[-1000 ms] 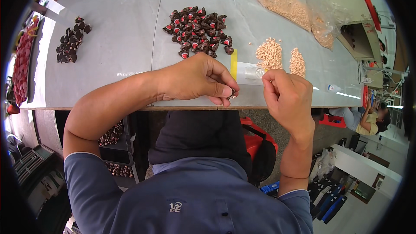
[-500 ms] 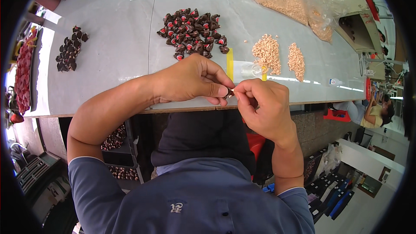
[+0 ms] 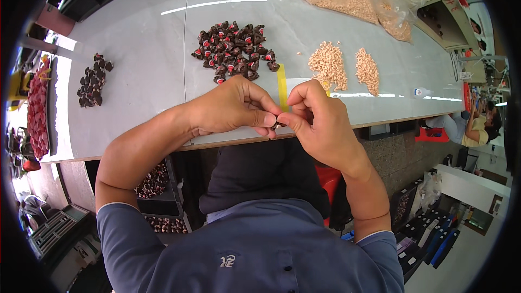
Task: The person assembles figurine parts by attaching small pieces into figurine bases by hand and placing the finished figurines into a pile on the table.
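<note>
Just over the table's front edge, my left hand (image 3: 228,109) pinches a small dark brown figurine (image 3: 278,125) between thumb and fingers. Only a little of it shows; a pale spot is visible among the fingertips. My right hand (image 3: 325,127) meets it from the right, its thumb pressed against the figurine and its index finger bent above. Beyond my left hand lies a heap of dark brown figurines with red and white marks (image 3: 232,50). To the right of them is a pile of small beige pieces (image 3: 328,65), with a smaller beige pile (image 3: 367,70) beside it.
Clear bags of beige pieces (image 3: 336,1) lie at the far right, near an open box (image 3: 442,19). A small dark group of pieces (image 3: 94,81) sits on the left. Yellow tape (image 3: 281,84) marks the grey table (image 3: 141,49). Another person (image 3: 477,133) sits far right.
My right hand has turned and its thumb has come onto the figurine; the pale bit seen at its fingertips no longer shows there. The view has shifted slightly.
</note>
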A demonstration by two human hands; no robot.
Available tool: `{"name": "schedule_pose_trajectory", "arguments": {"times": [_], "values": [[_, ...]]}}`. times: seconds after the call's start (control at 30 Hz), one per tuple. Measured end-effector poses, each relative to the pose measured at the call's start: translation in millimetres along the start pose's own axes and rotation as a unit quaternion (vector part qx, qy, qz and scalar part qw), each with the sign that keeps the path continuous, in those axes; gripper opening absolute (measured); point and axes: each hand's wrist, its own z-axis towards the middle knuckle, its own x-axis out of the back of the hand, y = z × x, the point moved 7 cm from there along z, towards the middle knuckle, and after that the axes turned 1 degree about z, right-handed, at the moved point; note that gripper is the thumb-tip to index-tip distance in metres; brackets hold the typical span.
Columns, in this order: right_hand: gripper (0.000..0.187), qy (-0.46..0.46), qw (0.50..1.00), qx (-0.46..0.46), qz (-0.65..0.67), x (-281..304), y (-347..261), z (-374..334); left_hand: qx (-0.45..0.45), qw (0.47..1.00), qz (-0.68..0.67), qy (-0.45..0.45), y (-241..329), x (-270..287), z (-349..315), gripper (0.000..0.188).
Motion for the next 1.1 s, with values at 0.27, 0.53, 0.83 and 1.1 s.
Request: {"name": "schedule_pose_trajectory", "arguments": {"times": [0.27,0.53,0.83,1.1], "values": [[0.009,0.08,0.98,0.031,0.179,19.3,-4.4,-39.9,-0.019,0.999,-0.032,0.001,4.7,0.3,0.1,0.022],[0.024,-0.205,0.883,0.264,0.33,10.4,-139.9,-81.7,-0.127,0.966,0.131,0.18,33.6,25.2,-31.9,0.025],[0.026,-0.253,0.745,0.423,0.45,39.3,-200.8,-105.0,-0.158,0.61,0.464,0.622,3.8,80.8,-192.2,0.035],[0.028,-0.241,0.756,0.494,0.355,56.7,-224.0,-109.7,-0.013,0.433,0.516,0.739,-12.4,106.5,-233.5,0.042]]}}
